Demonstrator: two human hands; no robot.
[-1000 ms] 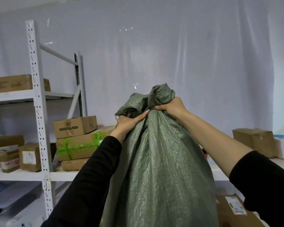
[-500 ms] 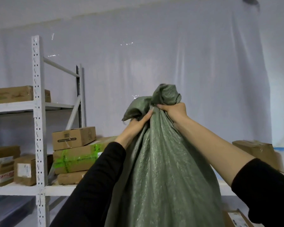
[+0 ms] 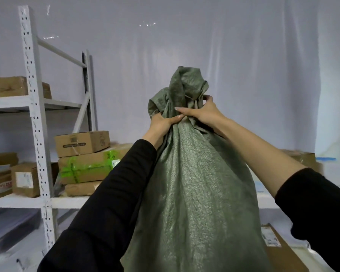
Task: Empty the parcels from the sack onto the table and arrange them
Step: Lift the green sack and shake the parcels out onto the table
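Where hands (image 3: 162, 122) (image 3: 202, 112) grip it, the sack (image 3: 194, 193) bunches — green, woven.

Arms outstretched upward, left hand (image 3: 161, 124) and right hand (image 3: 203, 112) close together, fingers (image 3: 182, 109) around the sack (image 3: 194, 183).

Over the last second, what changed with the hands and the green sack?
Both hands shifted lower on the neck of the sack: more bunched fabric now stands above the left hand and right hand, and the right thumb now lies across the front. Both still grip the sack; the shelf boxes are unchanged.
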